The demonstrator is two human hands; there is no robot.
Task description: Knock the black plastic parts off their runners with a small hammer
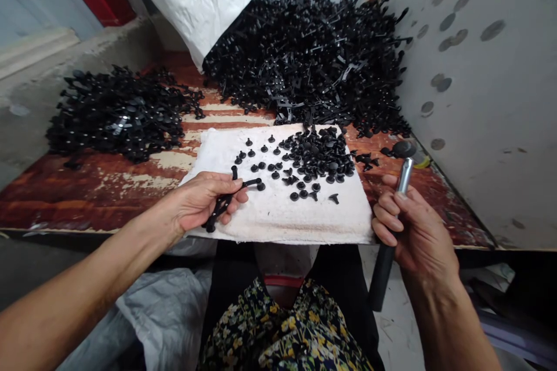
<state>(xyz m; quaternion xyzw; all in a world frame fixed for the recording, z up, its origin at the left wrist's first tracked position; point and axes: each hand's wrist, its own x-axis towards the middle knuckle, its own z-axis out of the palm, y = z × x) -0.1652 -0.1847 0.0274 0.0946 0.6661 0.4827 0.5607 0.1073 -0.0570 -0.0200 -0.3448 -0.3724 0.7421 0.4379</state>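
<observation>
My left hand (209, 200) is closed on a black branched part (223, 204) with thin arms and rounded ends, above the left side of a white cloth pad (261, 226). One tip of the part is right by a small black round-headed stud (261, 186) on the pad. To the right of the pad, my right hand (411, 226) wraps round a mallet (383, 275) with a metal shaft and a black grip. Its dark rounded head points away from me, over the tabletop. Many similar studs (319, 153) lie loose and heaped on the pad's far right.
A tall heap of black branched parts (304, 58) fills the back, below a white sack (195, 0). A smaller black pile (117, 113) stands left on the worn reddish table (39, 191). A pale spotted panel (478, 98) bounds the right side.
</observation>
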